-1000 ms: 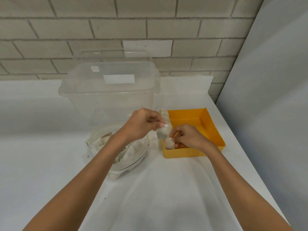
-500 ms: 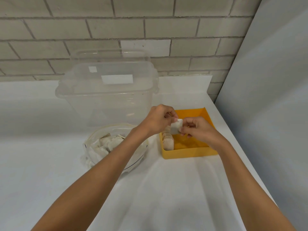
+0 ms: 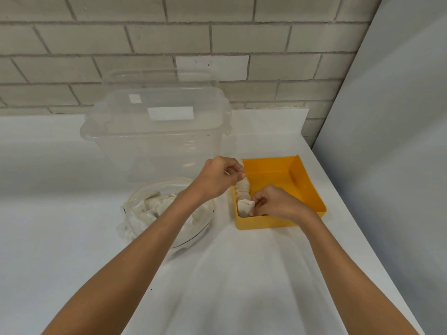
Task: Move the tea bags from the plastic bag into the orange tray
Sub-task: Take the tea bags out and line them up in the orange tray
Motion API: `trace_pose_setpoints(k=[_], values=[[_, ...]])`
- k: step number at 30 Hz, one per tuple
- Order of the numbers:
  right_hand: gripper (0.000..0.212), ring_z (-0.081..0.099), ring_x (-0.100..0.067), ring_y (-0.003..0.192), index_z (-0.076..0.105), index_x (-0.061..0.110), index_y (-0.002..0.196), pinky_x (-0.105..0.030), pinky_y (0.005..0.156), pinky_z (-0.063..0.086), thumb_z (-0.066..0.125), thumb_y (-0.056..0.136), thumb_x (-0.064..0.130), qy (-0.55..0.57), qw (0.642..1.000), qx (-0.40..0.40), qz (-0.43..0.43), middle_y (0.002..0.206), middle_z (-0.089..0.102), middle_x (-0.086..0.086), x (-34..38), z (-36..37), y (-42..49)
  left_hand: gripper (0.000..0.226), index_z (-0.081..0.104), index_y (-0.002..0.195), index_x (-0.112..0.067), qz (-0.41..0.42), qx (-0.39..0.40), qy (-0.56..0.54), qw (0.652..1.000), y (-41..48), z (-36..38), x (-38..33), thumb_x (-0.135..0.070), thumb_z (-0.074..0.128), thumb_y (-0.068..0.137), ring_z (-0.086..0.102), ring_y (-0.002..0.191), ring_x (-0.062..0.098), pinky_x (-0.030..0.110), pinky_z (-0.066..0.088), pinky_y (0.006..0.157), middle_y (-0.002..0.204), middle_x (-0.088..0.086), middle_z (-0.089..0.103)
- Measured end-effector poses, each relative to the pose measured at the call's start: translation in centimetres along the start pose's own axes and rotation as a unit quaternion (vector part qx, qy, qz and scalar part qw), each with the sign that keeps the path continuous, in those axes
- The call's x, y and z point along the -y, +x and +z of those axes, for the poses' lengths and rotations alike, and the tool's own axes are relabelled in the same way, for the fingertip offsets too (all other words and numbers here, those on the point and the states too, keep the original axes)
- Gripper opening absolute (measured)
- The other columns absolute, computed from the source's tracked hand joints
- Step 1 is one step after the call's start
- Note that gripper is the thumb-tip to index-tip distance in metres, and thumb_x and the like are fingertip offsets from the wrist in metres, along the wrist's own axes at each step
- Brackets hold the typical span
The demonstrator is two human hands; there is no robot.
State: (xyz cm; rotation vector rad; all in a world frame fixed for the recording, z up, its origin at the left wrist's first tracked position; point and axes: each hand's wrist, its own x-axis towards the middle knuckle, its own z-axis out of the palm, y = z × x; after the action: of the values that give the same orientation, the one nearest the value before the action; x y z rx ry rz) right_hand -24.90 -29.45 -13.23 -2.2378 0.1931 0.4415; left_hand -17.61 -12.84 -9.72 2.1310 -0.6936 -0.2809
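Note:
The orange tray sits on the white table, right of centre. A row of pale tea bags stands along its left wall. My right hand is inside the tray's near left corner and pinches one tea bag at the near end of that row. My left hand hovers at the tray's left edge above the row, fingers curled against the thumb, with no tea bag showing in it. The clear plastic bag lies open to the left under my left forearm, with several tea bags inside.
A large clear plastic bin with its lid stands behind the bag against the brick wall. A grey panel rises along the table's right edge, close to the tray. The right half of the tray floor is bare.
The tea bag held between both hands above the tray has gone down with my right hand into the tray's near left corner. My left hand has let go and stays above the row.

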Motion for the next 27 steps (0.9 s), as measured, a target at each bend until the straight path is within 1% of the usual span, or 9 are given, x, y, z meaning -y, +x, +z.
trace_pose_setpoints(k=[5, 9, 12, 14, 16, 18, 21, 24, 27], values=[[0.012, 0.055, -0.011, 0.072, 0.074, 0.004, 0.086, -0.026, 0.063, 0.040, 0.076, 0.075, 0.007, -0.059, 0.998, -0.006, 0.002, 0.072, 0.064, -0.002, 0.3, 0.3, 0.3, 0.007, 0.072, 0.088, -0.010, -0.004, -0.007, 0.000, 1.000, -0.3, -0.3, 0.3, -0.011, 0.065, 0.088, 0.058, 0.065, -0.001, 0.002, 0.042, 0.066, 0.071, -0.012, 0.064], [0.018, 0.059, -0.011, 0.071, 0.072, 0.010, 0.089, -0.023, 0.060, 0.042, 0.077, 0.073, 0.007, -0.073, 0.997, -0.009, 0.004, 0.073, 0.067, -0.002, 0.7, 0.1, 0.1, 0.007, 0.073, 0.089, -0.011, -0.009, -0.009, -0.004, 1.000, -0.4, -0.3, 0.6, -0.012, 0.065, 0.087, 0.060, 0.064, 0.003, 0.006, 0.045, 0.067, 0.075, -0.005, 0.067], [0.028, 0.066, -0.016, 0.073, 0.068, 0.013, 0.094, -0.023, 0.058, 0.046, 0.081, 0.070, 0.008, -0.083, 0.996, -0.029, 0.007, 0.079, 0.071, -0.006, 1.1, -0.3, 0.0, 0.007, 0.073, 0.088, -0.013, -0.012, -0.011, -0.003, 1.000, -0.5, -0.4, 0.7, -0.013, 0.066, 0.087, 0.062, 0.066, 0.007, 0.010, 0.046, 0.069, 0.075, -0.003, 0.068], [0.028, 0.066, -0.016, 0.070, 0.066, 0.013, 0.094, -0.022, 0.057, 0.047, 0.080, 0.070, 0.006, -0.094, 0.994, -0.052, -0.002, 0.076, 0.070, -0.005, 1.5, -0.8, -0.2, 0.007, 0.073, 0.089, -0.014, -0.011, -0.014, -0.001, 1.000, -0.6, -0.6, 0.6, -0.014, 0.066, 0.088, 0.063, 0.068, 0.009, 0.012, 0.046, 0.070, 0.074, -0.004, 0.068], [0.026, 0.065, -0.011, 0.070, 0.065, 0.015, 0.094, -0.021, 0.060, 0.048, 0.076, 0.073, 0.005, -0.103, 0.991, -0.087, -0.021, 0.073, 0.068, -0.001, 2.1, -1.6, -0.6, 0.008, 0.073, 0.091, -0.013, -0.011, -0.022, -0.007, 1.000, -0.9, -1.1, 0.5, -0.015, 0.066, 0.088, 0.063, 0.067, 0.009, 0.014, 0.047, 0.072, 0.072, -0.005, 0.066], [0.022, 0.067, -0.013, 0.078, 0.067, 0.017, 0.094, -0.025, 0.070, 0.052, 0.071, 0.077, 0.004, -0.100, 0.987, -0.120, -0.048, 0.077, 0.071, -0.003, 3.2, -2.2, -0.8, 0.008, 0.073, 0.092, -0.013, -0.008, -0.033, -0.011, 0.999, -1.4, -1.9, 0.4, -0.017, 0.067, 0.088, 0.061, 0.066, 0.006, 0.016, 0.048, 0.073, 0.069, -0.008, 0.065], [0.019, 0.067, -0.014, 0.074, 0.069, 0.017, 0.090, -0.025, 0.072, 0.053, 0.062, 0.080, 0.003, -0.086, 0.979, -0.155, -0.099, 0.078, 0.072, -0.005, 5.5, -2.0, -0.9, 0.007, 0.073, 0.091, -0.016, -0.012, -0.040, -0.008, 0.999, -2.5, -3.5, 0.6, -0.018, 0.067, 0.088, 0.060, 0.068, 0.004, 0.010, 0.045, 0.067, 0.069, -0.008, 0.064], [0.019, 0.067, -0.012, 0.067, 0.070, 0.014, 0.087, -0.018, 0.070, 0.052, 0.058, 0.081, 0.001, -0.049, 0.978, -0.142, -0.147, 0.074, 0.071, -0.004, 8.4, -0.3, -0.7, 0.007, 0.073, 0.090, -0.017, -0.039, -0.038, 0.020, 0.998, -4.1, -5.6, 1.8, -0.018, 0.067, 0.087, 0.061, 0.068, 0.006, 0.006, 0.044, 0.062, 0.076, -0.003, 0.068], [0.020, 0.066, -0.008, 0.062, 0.070, 0.014, 0.086, -0.015, 0.066, 0.050, 0.057, 0.081, 0.000, -0.050, 0.978, -0.095, -0.181, 0.073, 0.071, -0.003, 10.6, 2.6, 0.3, 0.009, 0.073, 0.086, -0.019, -0.073, -0.009, 0.074, 0.995, -5.9, -7.4, 4.0, -0.014, 0.066, 0.087, 0.061, 0.064, -0.002, 0.003, 0.044, 0.062, 0.074, -0.009, 0.068]])
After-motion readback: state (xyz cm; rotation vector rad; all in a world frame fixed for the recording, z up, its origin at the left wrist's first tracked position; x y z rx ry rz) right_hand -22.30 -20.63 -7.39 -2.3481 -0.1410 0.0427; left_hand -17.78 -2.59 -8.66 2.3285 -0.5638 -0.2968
